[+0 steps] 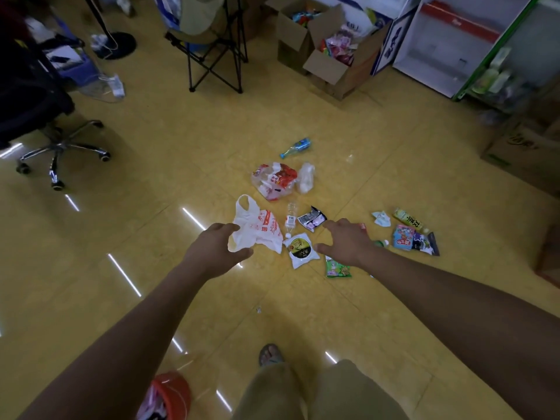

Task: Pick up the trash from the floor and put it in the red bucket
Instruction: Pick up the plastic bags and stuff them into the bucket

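Head view: both arms stretched out over glossy yellow floor tiles. Left hand (216,248) spread wide, fingers at the edge of a crinkled white plastic bag (257,228) with red print, unreadable. Right hand (345,242) spread wide, empty, above a round-labelled white packet (301,251) just right of the bag. Clear small bottle (291,218) beside the bag. Red bucket (171,395) well below the bag, by the left forearm.

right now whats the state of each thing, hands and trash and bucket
left hand: open, reaching over the white plastic bag, empty
right hand: open, fingers spread, empty
clear water bottle: lying on its side
blue bottle: lying on floor
red bucket: upright, already holds some trash
cardboard box: flaps open
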A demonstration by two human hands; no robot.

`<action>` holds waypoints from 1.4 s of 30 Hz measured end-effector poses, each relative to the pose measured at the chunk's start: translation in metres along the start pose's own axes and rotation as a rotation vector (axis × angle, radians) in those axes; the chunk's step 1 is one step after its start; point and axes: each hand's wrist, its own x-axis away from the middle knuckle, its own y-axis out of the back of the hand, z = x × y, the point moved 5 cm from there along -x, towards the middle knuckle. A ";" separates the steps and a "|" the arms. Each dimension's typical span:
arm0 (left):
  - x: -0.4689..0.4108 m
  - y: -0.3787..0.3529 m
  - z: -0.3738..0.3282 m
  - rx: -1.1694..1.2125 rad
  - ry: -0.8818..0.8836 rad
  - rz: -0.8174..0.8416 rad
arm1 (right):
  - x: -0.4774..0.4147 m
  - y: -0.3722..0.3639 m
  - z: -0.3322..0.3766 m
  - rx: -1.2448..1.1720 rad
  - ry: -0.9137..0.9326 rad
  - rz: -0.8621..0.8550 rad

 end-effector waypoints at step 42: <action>-0.399 -0.307 0.180 -0.249 0.199 0.370 | -0.459 -0.263 -0.114 -0.138 -0.150 0.345</action>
